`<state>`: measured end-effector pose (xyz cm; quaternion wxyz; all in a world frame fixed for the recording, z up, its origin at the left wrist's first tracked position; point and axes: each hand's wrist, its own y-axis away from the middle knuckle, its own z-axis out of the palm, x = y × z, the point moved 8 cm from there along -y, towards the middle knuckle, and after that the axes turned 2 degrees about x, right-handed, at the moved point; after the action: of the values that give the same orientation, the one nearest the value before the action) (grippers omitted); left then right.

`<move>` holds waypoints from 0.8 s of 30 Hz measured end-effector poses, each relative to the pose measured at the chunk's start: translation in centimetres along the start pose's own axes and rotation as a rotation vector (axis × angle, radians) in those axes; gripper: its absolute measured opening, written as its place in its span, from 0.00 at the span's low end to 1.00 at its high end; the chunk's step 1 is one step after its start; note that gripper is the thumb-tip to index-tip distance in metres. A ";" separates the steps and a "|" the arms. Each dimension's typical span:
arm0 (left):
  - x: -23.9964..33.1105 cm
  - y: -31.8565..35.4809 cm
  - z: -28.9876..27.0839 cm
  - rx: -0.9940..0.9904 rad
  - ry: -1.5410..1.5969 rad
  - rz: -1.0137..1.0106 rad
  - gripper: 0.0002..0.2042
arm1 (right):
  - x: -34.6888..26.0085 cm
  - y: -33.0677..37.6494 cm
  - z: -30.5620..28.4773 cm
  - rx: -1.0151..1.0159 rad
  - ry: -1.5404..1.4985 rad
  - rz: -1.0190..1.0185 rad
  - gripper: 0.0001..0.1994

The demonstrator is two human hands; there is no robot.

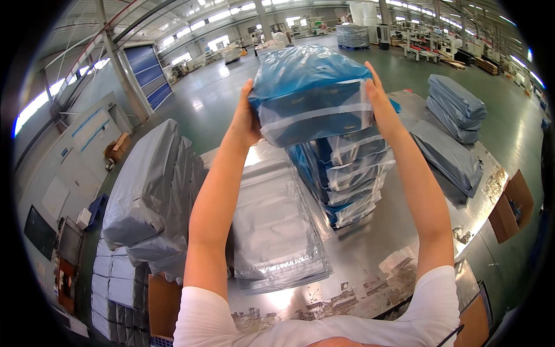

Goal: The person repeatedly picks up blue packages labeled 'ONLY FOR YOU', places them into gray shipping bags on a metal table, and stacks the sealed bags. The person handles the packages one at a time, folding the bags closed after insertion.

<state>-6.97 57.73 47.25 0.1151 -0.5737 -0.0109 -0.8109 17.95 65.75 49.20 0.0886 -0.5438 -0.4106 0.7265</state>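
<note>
Between my raised hands is a blue plastic-wrapped package [315,95], with a pale strip across its near side. My left hand [247,118] presses against its left end and my right hand [378,98] grips its right end. Both arms reach far forward over the table. Just below the package rises a stack of similar blue wrapped packages [355,179]; whether the held one touches the stack I cannot tell. Left of that stack lies a flat pile of grey plastic mailing bags [280,225].
A metal-topped table [399,225] with worn patches bears the stacks. Grey wrapped bundles [144,185] are piled high at the left. More grey packages [457,107] lie at the table's right side. An open cardboard box [511,208] stands beyond the right edge.
</note>
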 end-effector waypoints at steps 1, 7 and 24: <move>0.1 0.7 0.1 0.015 -0.027 -0.009 0.38 | -1.0 0.2 0.7 0.013 0.037 0.029 0.34; 0.1 3.6 0.1 0.094 0.033 -0.043 0.35 | -1.1 0.7 1.9 0.013 -0.047 -0.017 0.33; 0.4 4.1 -0.3 0.097 0.075 0.009 0.29 | -0.7 0.9 2.1 0.026 -0.200 0.001 0.31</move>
<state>-6.58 53.59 46.99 0.1469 -0.5365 -0.0432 -0.8299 16.67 63.71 49.18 0.0537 -0.4675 -0.4074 0.7827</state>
